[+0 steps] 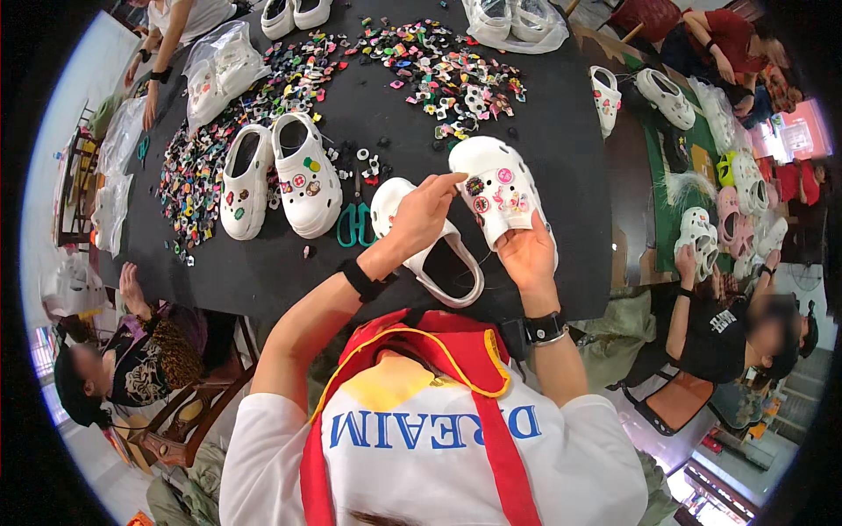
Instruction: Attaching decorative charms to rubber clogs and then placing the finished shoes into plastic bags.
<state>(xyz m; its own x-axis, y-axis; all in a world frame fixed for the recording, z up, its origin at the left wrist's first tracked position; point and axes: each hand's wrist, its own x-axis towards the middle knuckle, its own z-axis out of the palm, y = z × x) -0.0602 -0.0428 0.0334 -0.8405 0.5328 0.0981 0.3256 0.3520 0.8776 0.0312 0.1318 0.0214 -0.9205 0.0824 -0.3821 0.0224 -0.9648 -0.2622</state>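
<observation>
A white clog [482, 162] with several colourful charms on its upper is held up in front of me, its toe toward me. My right hand [529, 252] grips it by the toe end, thumb over the edge. At the clog's left side, my left hand [423, 213] has curled fingers, the fingertips touching near a dark round charm [474, 185]. What those fingertips pinch, if anything, is too small to make out. The matching white clog [449, 270] lies on the black table below my left hand, partly covered by it.
A finished-looking pair of white clogs [307, 197] with charms stands to the left, beside teal-handled scissors [356, 225]. Piles of loose charms [438, 74] spread over the black table [386, 131]. Bagged clogs [516, 24] lie at the far edge. Other people sit around the tables.
</observation>
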